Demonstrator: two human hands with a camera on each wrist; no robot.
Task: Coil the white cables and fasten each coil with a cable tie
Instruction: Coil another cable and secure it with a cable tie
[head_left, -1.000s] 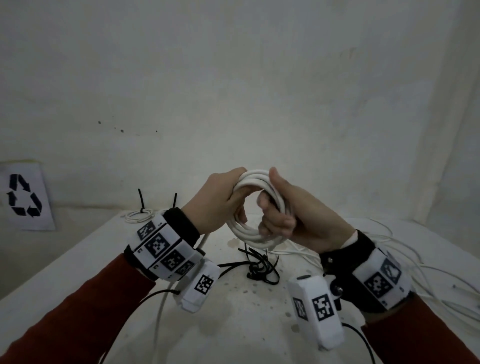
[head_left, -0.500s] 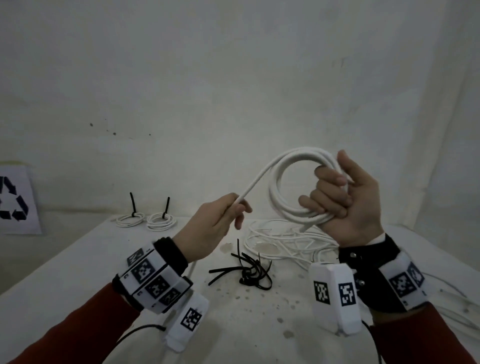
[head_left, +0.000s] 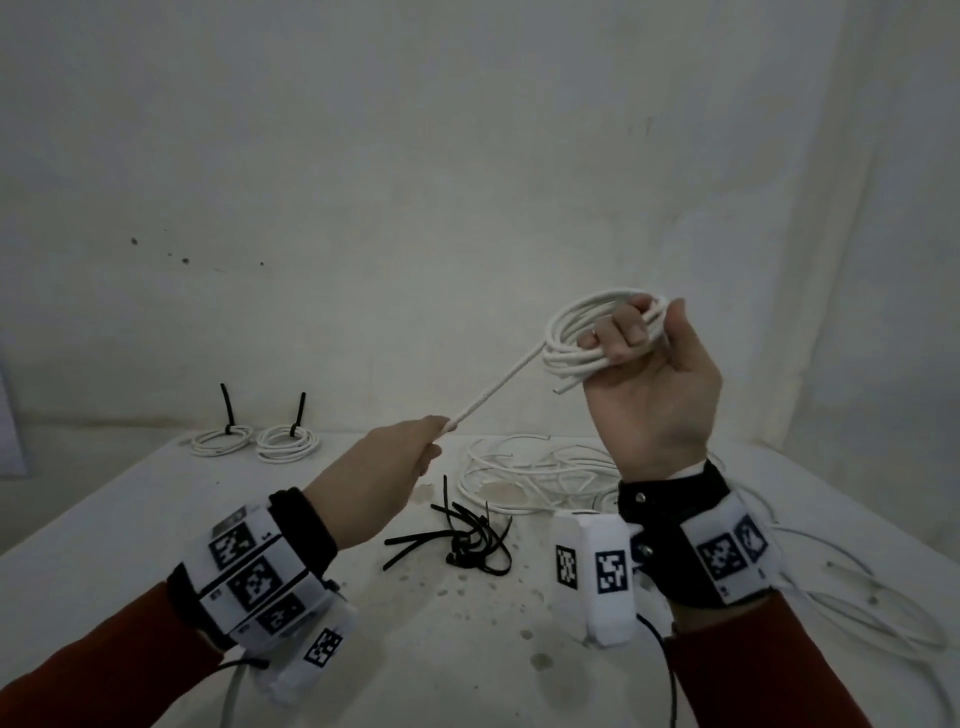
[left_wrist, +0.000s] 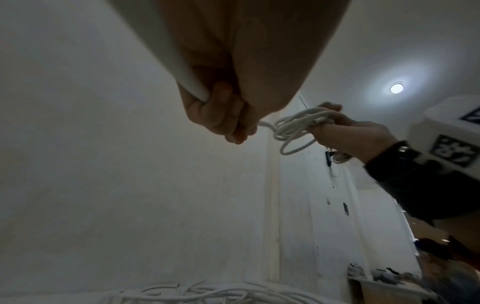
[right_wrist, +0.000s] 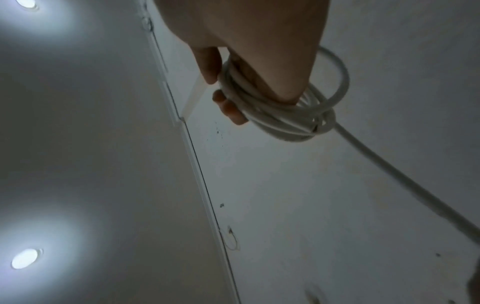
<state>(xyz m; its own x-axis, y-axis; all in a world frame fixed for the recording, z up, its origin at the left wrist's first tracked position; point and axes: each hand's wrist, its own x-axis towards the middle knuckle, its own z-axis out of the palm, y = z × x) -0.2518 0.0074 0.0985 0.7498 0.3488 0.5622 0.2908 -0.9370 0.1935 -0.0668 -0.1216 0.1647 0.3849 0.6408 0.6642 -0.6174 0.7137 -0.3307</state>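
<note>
The two hands have drawn apart since a second ago, when they met around the loops in front of the chest. Nearest, the left hand now sits lower and to the left, its grip curled shut around the free run of the white cable, which passes through the fist and trails down beside the left forearm. From that fist the cable stretches in a straight line up to the coil. The right hand has risen and moved right; its fingers are hooked through the loops with the thumb up beside them, so its grip is closed on the coil and holds several turns together in the air. One short cut end pokes out below the coil. By the look of it, the left hand has pulled out a fresh length to lay on as the next turn, so the winding of this cable is not yet finished and no tie has gone on.

On the surface below the hands lies a loose bunch of black cable ties, and just behind it a heap of uncoiled white cables that spreads off to the right. Farther back on the left, two finished coils lie side by side, each with a black tie tail standing up. Going by that, two cables are done, one is in hand and more wait in the heap.
</note>
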